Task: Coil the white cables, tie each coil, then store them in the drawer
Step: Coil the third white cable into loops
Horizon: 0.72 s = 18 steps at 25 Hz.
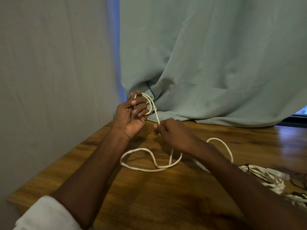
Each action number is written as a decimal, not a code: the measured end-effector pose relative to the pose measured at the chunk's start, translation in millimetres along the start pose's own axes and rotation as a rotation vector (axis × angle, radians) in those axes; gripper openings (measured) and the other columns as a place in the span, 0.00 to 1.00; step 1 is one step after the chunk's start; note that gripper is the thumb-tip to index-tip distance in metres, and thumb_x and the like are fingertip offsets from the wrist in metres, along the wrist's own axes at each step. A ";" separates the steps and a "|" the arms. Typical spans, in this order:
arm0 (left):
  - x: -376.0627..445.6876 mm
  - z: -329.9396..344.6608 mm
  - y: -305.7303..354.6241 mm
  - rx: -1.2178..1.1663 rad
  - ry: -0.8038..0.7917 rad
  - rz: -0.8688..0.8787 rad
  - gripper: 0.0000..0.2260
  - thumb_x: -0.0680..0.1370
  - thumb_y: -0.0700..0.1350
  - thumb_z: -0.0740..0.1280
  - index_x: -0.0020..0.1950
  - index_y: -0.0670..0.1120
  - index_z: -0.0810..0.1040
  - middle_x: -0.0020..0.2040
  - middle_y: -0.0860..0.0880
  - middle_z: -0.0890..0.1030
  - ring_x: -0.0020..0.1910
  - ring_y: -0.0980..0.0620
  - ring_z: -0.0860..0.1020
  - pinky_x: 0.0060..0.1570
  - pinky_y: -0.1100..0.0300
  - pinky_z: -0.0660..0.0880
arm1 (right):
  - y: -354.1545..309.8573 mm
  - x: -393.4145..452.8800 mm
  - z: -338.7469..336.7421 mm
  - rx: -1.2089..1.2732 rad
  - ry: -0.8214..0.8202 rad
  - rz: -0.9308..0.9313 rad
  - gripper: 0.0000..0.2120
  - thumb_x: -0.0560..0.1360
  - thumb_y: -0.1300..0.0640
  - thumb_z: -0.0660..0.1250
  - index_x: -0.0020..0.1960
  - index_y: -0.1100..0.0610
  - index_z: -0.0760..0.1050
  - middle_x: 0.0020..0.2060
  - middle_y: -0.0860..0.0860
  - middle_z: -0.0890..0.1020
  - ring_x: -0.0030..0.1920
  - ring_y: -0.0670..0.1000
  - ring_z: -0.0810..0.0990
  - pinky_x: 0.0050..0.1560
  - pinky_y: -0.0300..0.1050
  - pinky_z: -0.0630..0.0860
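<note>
A white cable point(141, 168) lies in loose loops on the wooden table point(149, 205). My left hand point(131, 117) is raised above the table's far left, and a small coil of the cable point(152, 103) is wound round its curled fingers. From that coil a strand runs down to my right hand point(172, 131), which pinches it just right of the left wrist. The cable then passes under my right forearm and arcs out to the right. Several bundled white cables point(272, 178) with dark ties lie at the right edge.
A grey wall point(49, 80) stands on the left. A pale green curtain point(216, 63) hangs behind the table and drapes onto its back edge. Thin dark ties point(297, 183) lie among the bundles at the right. No drawer is in view.
</note>
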<state>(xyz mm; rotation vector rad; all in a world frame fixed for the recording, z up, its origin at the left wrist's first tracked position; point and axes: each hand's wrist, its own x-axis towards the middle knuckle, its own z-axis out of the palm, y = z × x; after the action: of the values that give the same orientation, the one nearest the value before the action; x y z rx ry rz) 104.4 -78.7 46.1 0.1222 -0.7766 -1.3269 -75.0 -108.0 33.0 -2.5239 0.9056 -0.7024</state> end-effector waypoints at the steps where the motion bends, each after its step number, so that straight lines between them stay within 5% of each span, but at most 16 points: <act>1: -0.4 2.9 -1.1 0.046 0.051 0.054 0.19 0.85 0.42 0.55 0.42 0.43 0.82 0.32 0.53 0.74 0.24 0.57 0.71 0.25 0.65 0.69 | -1.9 -2.3 5.5 -0.100 -0.029 -0.043 0.18 0.86 0.45 0.59 0.50 0.55 0.82 0.36 0.49 0.81 0.35 0.46 0.77 0.35 0.44 0.67; 5: 0.8 7.8 -8.0 0.363 0.168 0.188 0.16 0.88 0.44 0.53 0.47 0.43 0.77 0.38 0.49 0.84 0.38 0.51 0.85 0.37 0.61 0.80 | -1.9 -6.0 19.4 -0.245 -0.054 -0.168 0.14 0.84 0.45 0.64 0.46 0.53 0.78 0.38 0.48 0.80 0.38 0.48 0.78 0.39 0.46 0.70; 9: -0.9 1.8 -26.6 1.061 0.177 0.169 0.15 0.89 0.46 0.52 0.52 0.41 0.74 0.41 0.43 0.87 0.41 0.47 0.87 0.43 0.54 0.82 | -0.7 -4.2 5.6 -0.190 -0.083 -0.239 0.07 0.81 0.47 0.69 0.46 0.48 0.78 0.45 0.40 0.81 0.47 0.37 0.77 0.42 0.36 0.69; 10: -2.2 -1.5 -30.2 1.255 0.164 0.200 0.14 0.89 0.46 0.54 0.53 0.41 0.75 0.40 0.47 0.87 0.39 0.51 0.85 0.42 0.55 0.80 | -1.0 -3.4 2.5 -0.112 -0.078 -0.231 0.05 0.80 0.48 0.71 0.49 0.48 0.79 0.49 0.38 0.82 0.51 0.33 0.76 0.46 0.31 0.69; 12: -4.9 -8.6 -29.2 1.510 0.120 0.281 0.13 0.88 0.45 0.56 0.50 0.44 0.77 0.36 0.51 0.81 0.35 0.57 0.79 0.40 0.59 0.75 | -3.1 -2.0 -6.7 0.229 -0.014 -0.109 0.06 0.77 0.52 0.75 0.52 0.51 0.81 0.44 0.43 0.85 0.42 0.34 0.80 0.43 0.32 0.73; 15: -5.9 -13.0 -19.8 1.523 0.087 0.271 0.14 0.88 0.44 0.58 0.43 0.48 0.75 0.33 0.51 0.77 0.31 0.55 0.75 0.34 0.58 0.72 | -1.2 -0.4 -29.1 0.767 0.094 0.069 0.08 0.79 0.62 0.72 0.58 0.59 0.81 0.33 0.55 0.81 0.28 0.48 0.78 0.31 0.40 0.77; 18: -4.8 -8.6 -20.7 1.464 0.077 0.192 0.15 0.88 0.45 0.59 0.43 0.45 0.78 0.34 0.47 0.74 0.32 0.54 0.72 0.35 0.58 0.69 | 7.2 2.0 -37.3 0.982 0.086 0.043 0.09 0.82 0.67 0.65 0.59 0.61 0.80 0.36 0.54 0.82 0.24 0.47 0.72 0.27 0.40 0.71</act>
<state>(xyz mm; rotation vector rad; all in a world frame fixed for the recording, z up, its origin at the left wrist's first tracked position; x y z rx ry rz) 92.1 -83.0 27.2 1.2022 -1.5076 -0.3406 -98.1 -120.9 60.3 -1.6035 0.4489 -0.9459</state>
